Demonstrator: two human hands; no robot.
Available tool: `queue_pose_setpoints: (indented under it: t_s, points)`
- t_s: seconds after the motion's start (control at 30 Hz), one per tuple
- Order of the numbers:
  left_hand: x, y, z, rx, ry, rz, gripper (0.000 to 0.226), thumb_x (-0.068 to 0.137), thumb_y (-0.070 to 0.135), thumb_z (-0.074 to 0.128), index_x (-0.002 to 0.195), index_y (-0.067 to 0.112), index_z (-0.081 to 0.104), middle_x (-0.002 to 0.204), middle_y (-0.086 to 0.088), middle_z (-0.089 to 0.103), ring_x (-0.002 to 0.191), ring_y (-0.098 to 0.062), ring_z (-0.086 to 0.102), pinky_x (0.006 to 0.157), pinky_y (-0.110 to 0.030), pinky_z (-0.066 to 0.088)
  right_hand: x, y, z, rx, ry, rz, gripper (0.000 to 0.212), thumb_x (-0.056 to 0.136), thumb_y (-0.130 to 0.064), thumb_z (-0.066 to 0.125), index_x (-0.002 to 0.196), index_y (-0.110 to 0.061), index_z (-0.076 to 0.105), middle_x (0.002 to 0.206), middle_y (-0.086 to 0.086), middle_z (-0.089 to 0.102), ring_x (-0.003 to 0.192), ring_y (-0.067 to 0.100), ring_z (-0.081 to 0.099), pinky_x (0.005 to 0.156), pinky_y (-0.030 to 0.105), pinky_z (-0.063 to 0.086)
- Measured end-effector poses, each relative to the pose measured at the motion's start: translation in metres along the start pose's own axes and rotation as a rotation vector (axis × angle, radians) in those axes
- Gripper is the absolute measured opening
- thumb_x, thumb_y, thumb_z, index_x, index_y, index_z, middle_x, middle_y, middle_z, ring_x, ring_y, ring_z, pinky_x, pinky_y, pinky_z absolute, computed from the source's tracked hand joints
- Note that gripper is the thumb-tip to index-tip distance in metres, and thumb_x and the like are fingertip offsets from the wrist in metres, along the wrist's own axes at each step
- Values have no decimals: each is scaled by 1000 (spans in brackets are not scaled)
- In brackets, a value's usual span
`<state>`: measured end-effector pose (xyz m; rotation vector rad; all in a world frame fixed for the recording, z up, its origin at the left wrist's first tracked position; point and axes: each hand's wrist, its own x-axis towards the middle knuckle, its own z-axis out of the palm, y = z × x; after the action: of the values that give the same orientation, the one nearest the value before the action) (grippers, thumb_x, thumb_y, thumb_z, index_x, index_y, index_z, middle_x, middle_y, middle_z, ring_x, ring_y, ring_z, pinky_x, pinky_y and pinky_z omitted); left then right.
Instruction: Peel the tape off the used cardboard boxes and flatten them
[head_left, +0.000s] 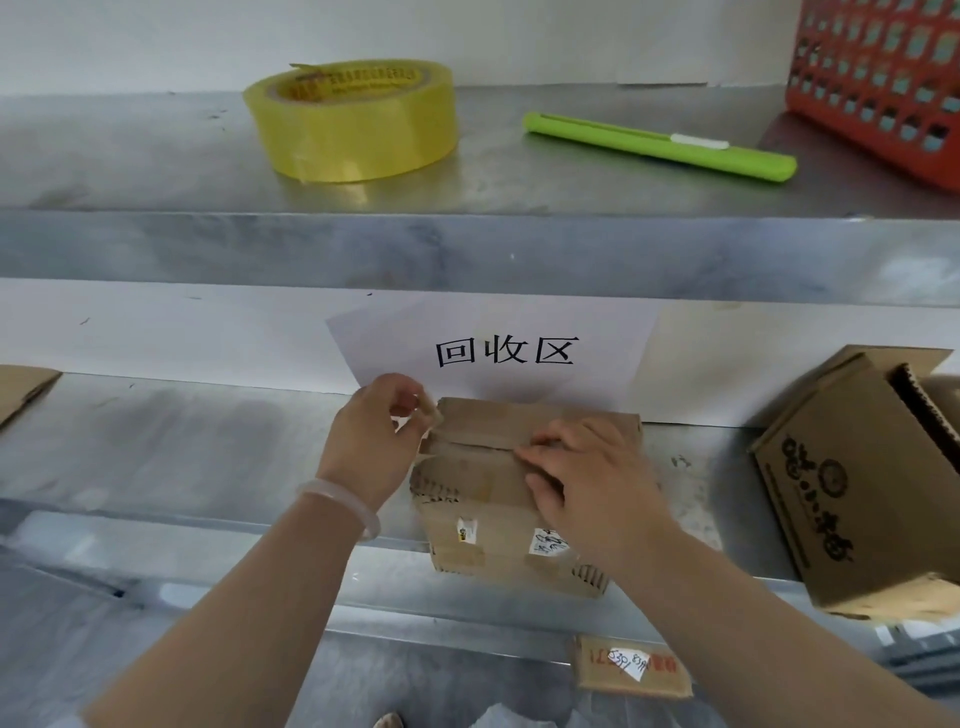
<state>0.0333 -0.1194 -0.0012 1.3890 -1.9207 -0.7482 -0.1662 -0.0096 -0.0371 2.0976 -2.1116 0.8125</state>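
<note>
A small brown cardboard box (483, 499) stands on the lower metal shelf (182, 447), overhanging its front edge. Torn label scraps mark its front face. My left hand (371, 441) pinches the lifted end of a clear tape strip (431, 413) at the box's top left corner. My right hand (587, 478) lies flat on the box top, fingers spread along the centre seam, pressing the box down. A pale bangle sits on my left wrist.
A yellow tape roll (353, 122), a green utility knife (660, 148) and an orange basket (883, 88) sit on the upper shelf. An open printed carton (862, 483) stands at the right. Flat cardboard (23, 387) lies far left. A paper sign (504, 351) hangs behind. Another small box (631, 667) lies below.
</note>
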Motion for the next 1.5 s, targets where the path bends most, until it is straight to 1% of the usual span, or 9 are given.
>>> queue_pose_setpoints:
  t_s: [0.07, 0.2, 0.5, 0.7, 0.9, 1.1, 1.23, 1.4, 1.5]
  points:
    - [-5, 3, 0, -38, 7, 38, 19, 87, 6, 64, 83, 24, 59, 89, 5, 68, 83, -3, 64, 61, -6, 47, -2, -1, 2, 0, 16, 4, 30, 81, -36, 56, 103, -29, 75, 99, -13, 64, 96, 19, 56, 81, 37, 53]
    - [-12, -2, -1, -49, 27, 86, 23, 87, 2, 63, 85, 23, 57, 87, 4, 68, 80, 1, 62, 62, -3, 44, -4, -2, 4, -12, 29, -20, 37, 85, -39, 46, 105, -29, 75, 100, -13, 62, 96, 18, 54, 77, 38, 54]
    - [-10, 5, -2, -201, -76, 72, 25, 86, -9, 57, 87, 15, 65, 76, 4, 69, 73, -1, 64, 62, -7, 48, -6, -1, 8, -64, 37, -35, 25, 80, -28, 72, 105, -28, 75, 102, -10, 63, 97, 20, 56, 72, 39, 56]
    - [10, -7, -18, -221, -151, 0, 20, 92, 18, 62, 95, 37, 68, 84, 18, 73, 87, 2, 65, 87, -24, 50, -6, -3, 8, -58, 69, -55, 24, 82, -29, 66, 104, -26, 75, 101, -9, 65, 96, 21, 57, 72, 41, 56]
    - [-3, -22, -35, -82, -95, 15, 18, 81, 23, 74, 87, 36, 63, 98, 12, 63, 83, 5, 62, 72, -8, 48, -3, -6, 4, -51, 64, -23, 23, 82, -28, 65, 102, -26, 76, 97, -12, 66, 96, 18, 55, 68, 38, 56]
    - [-16, -40, -27, 80, -232, 213, 7, 80, 25, 76, 85, 29, 72, 94, 18, 63, 84, 1, 62, 75, -14, 53, 9, -28, 3, -21, -32, 70, 30, 76, -16, 73, 105, -26, 75, 97, -10, 66, 99, 20, 57, 74, 35, 55]
    - [-7, -45, -24, 155, -218, 376, 3, 83, 20, 73, 85, 21, 72, 94, 14, 63, 82, -7, 62, 75, -25, 55, 18, -61, 9, 90, -155, 95, 34, 86, -42, 66, 119, -33, 68, 114, -15, 61, 111, 17, 49, 97, 35, 42]
    - [6, -50, -25, 139, -237, 379, 5, 90, 21, 65, 85, 19, 64, 77, 15, 60, 72, 4, 55, 66, -7, 40, 18, -73, 26, 94, -117, 214, 41, 76, -58, 58, 110, -41, 70, 108, -23, 57, 108, 11, 47, 95, 29, 31]
    - [13, -50, -25, 59, -266, 322, 7, 90, 18, 63, 82, 19, 62, 69, 11, 61, 67, -1, 56, 62, -10, 41, 17, -71, 29, 123, -114, 259, 45, 72, -64, 55, 110, -44, 70, 109, -26, 57, 107, 6, 44, 96, 27, 31]
